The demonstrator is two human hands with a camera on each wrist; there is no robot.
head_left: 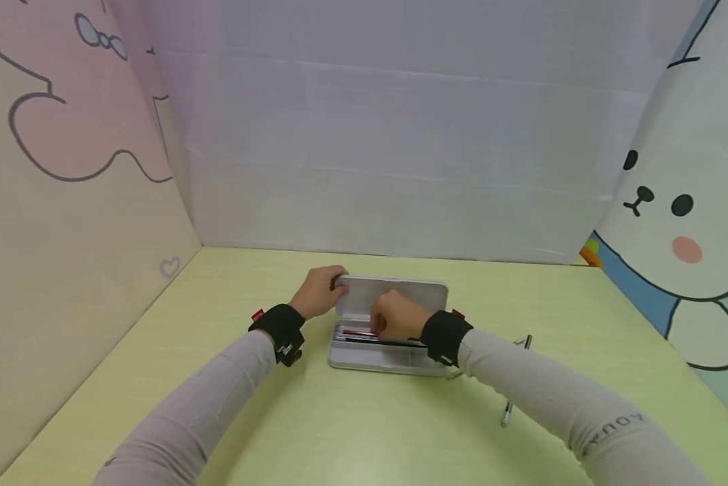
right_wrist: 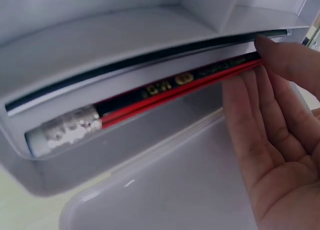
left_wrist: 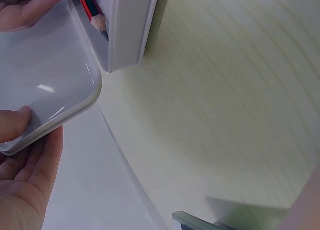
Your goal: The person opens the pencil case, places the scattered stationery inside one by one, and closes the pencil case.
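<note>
Your left hand pinches the left corner of the raised, pale grey rounded lid; your right hand, the nearer one, pinches the slim red-and-black wooden pencil between thumb and fingers. That pencil lies in the shallow, pale grey rectangular case, just below your left hand, its long axis running side to side, sharpened tip leftward. Whether it sits flat or slightly lifted, you can't quite tell.

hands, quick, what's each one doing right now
Left hand: gripping the raised lid.
Right hand: pinching the red-and-black pencil.
</note>
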